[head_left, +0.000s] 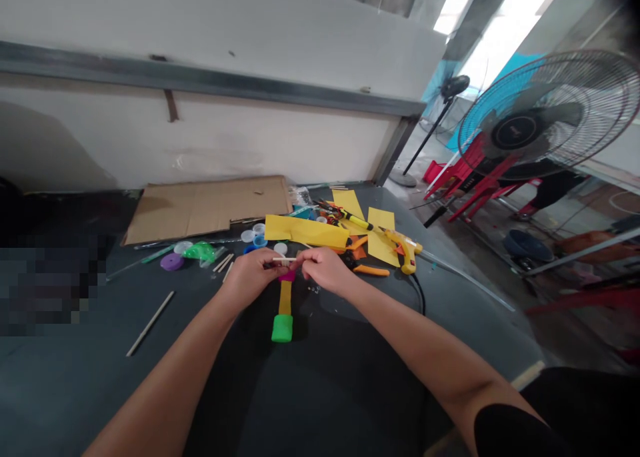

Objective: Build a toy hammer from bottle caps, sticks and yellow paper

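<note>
Both of my hands meet over the dark table, with a short pale stick [284, 260] between them. My left hand [253, 275] pinches its left end, and my right hand [326, 270] has closed fingers at the other end. Just under my fingertips is a magenta piece [287, 276], partly hidden. From it a yellow strip [285, 298] runs toward me to a bright green block-like piece [282, 328]. Whether the stick touches the magenta piece I cannot tell. Behind my hands lies a folded yellow sheet [307, 230].
A yellow glue gun [404, 249] with a black cord lies right, beside orange-handled pliers [371, 270]. Cardboard [210, 207] lies at the back. Bottle caps, a purple lid [172, 262] and several sticks are left. A loose stick [151, 322] lies nearer. A fan [517, 130] stands right.
</note>
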`<action>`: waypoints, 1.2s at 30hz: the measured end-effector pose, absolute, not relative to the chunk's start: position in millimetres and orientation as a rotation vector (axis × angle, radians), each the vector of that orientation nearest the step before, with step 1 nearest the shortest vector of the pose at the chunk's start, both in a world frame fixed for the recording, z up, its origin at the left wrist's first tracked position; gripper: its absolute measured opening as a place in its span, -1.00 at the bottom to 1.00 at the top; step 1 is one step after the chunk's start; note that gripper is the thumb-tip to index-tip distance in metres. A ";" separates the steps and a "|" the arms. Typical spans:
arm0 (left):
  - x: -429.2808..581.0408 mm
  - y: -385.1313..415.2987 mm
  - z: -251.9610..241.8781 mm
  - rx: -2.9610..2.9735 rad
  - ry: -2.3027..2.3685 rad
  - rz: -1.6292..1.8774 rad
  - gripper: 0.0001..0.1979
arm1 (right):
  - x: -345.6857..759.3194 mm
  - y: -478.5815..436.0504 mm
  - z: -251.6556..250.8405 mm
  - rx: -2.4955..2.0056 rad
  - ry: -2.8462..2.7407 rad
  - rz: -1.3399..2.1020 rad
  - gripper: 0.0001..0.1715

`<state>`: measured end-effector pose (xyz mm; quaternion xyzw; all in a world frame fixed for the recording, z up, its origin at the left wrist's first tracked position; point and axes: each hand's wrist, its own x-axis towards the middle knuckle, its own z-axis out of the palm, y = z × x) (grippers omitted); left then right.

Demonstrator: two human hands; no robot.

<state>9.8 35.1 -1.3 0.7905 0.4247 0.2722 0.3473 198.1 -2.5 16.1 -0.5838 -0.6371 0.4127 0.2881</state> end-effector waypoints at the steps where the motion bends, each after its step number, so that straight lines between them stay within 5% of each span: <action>1: 9.5 35.7 -2.0 2.052 1.106 0.700 -0.84 | 198.0 -2.6 16.4 -1.559 -1.709 1.100 -0.64; 14: 9.2 35.5 -3.5 2.024 1.117 0.699 -0.84 | 194.0 -8.4 28.3 -1.446 -1.683 0.903 -0.83; 19: -2.7 36.8 19.8 1.973 1.164 0.715 -0.67 | 196.0 -7.2 28.0 -1.396 -1.779 0.796 -0.86; 26: -12.2 37.3 34.4 2.187 1.090 0.728 -0.82 | 207.5 -3.7 23.5 -1.201 -2.029 0.472 -0.90; 36: -8.7 33.0 36.9 2.187 1.080 0.730 -0.83 | 208.3 -5.1 22.9 -1.186 -2.045 0.469 -0.89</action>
